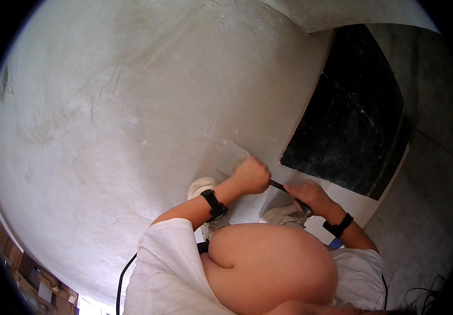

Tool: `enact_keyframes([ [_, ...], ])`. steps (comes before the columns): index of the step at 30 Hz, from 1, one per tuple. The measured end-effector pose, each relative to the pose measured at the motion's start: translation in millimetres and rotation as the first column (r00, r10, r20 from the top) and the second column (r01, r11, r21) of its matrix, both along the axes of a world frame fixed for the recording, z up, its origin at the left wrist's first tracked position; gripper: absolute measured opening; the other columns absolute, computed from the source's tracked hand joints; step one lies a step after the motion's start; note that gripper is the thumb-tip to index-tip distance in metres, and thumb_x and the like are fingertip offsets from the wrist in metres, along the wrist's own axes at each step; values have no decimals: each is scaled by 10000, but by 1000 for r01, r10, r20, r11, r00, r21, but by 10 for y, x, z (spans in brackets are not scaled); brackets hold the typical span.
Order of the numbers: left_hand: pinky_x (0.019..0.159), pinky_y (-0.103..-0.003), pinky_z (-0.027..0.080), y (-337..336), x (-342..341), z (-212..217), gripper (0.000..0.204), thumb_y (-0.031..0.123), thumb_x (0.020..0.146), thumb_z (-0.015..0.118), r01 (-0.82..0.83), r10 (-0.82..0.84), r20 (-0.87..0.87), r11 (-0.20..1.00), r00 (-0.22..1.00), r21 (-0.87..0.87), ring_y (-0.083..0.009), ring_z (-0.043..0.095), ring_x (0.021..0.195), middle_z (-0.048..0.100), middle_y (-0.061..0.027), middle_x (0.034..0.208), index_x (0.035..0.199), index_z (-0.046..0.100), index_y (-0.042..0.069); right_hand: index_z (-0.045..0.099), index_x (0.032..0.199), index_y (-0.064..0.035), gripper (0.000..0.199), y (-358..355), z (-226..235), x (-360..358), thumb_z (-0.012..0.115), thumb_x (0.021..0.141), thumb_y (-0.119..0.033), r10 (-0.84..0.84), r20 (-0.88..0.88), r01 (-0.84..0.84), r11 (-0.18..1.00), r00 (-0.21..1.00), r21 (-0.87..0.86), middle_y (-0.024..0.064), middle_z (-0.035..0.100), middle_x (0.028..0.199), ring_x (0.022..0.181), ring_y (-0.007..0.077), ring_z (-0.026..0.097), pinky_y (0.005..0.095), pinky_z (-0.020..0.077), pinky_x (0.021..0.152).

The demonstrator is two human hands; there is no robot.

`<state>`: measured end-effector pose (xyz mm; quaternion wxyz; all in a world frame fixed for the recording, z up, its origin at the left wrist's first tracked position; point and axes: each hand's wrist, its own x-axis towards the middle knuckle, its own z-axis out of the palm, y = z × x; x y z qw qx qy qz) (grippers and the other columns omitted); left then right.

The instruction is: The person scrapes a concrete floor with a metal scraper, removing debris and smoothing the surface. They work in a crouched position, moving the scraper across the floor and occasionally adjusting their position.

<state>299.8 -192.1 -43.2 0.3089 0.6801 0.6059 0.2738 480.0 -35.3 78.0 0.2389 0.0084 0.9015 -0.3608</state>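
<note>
A dark-handled tool (277, 185) slants between my two hands. Its pale, flat end (233, 154) looks like a scraper blade and lies against the whitish floor, partly hidden by my left hand (254, 176). That hand is closed low on the tool, close to the blade. My right hand (313, 197) is closed around the handle further up, with the handle's end (306, 211) showing below the fingers. Each wrist wears a black band.
A black rectangular sheet or panel (350, 110) lies to the right of my hands. My shoes (203, 186) stand just behind the tool, and my bare knee (274, 262) is close below. Brown cardboard boxes (32, 278) are at the lower left. A black cable (121, 278) hangs beside my left sleeve.
</note>
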Motion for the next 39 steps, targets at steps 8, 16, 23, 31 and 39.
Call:
enact_keyframes([
  [8, 597, -399, 461, -7, -219, 35, 191, 250, 615, 637, -42, 42, -19, 999, 999, 4, -305, 596, 552, 592, -109, 567, 552, 624, 70, 476, 1343, -55, 623, 12, 53, -294, 636, 743, -16, -4, -51, 5, 1000, 999, 7, 112, 630, 1034, 944, 273, 607, 384, 429, 853],
  [16, 565, -404, 455, -6, 27, -19, 159, 234, 590, 630, 14, -15, 37, 999, 999, 47, -305, 587, 524, 585, -107, 547, 541, 635, 83, 469, 1323, -3, 630, -112, 63, 32, 654, 721, -24, 18, -43, -18, 1000, 999, 0, 157, 625, 1066, 977, 299, 602, 394, 447, 845],
  [23, 565, -406, 446, 28, 172, 3, 149, 224, 603, 618, 67, -71, 43, 994, 997, 85, -299, 593, 515, 598, -102, 546, 523, 629, 99, 464, 1320, 18, 637, -170, 96, 210, 652, 715, -47, 12, -45, -11, 1000, 999, 26, 158, 618, 1085, 976, 293, 604, 392, 452, 834],
  [31, 602, -404, 468, 35, 139, 36, 175, 231, 628, 621, 104, -105, 36, 994, 994, 19, -303, 601, 554, 591, -106, 560, 547, 631, 76, 476, 1313, 17, 642, -147, 22, 244, 661, 702, -46, 16, -93, -13, 1000, 996, 27, 137, 636, 1020, 899, 277, 616, 379, 465, 790],
  [39, 584, -398, 455, 21, 0, 2, 188, 244, 642, 618, 33, -30, -38, 996, 999, 81, -297, 584, 512, 583, -103, 546, 544, 625, 84, 470, 1339, -2, 677, -90, -78, 115, 692, 701, -48, 8, -99, -9, 1000, 995, -11, 134, 643, 999, 866, 269, 613, 373, 460, 786],
])
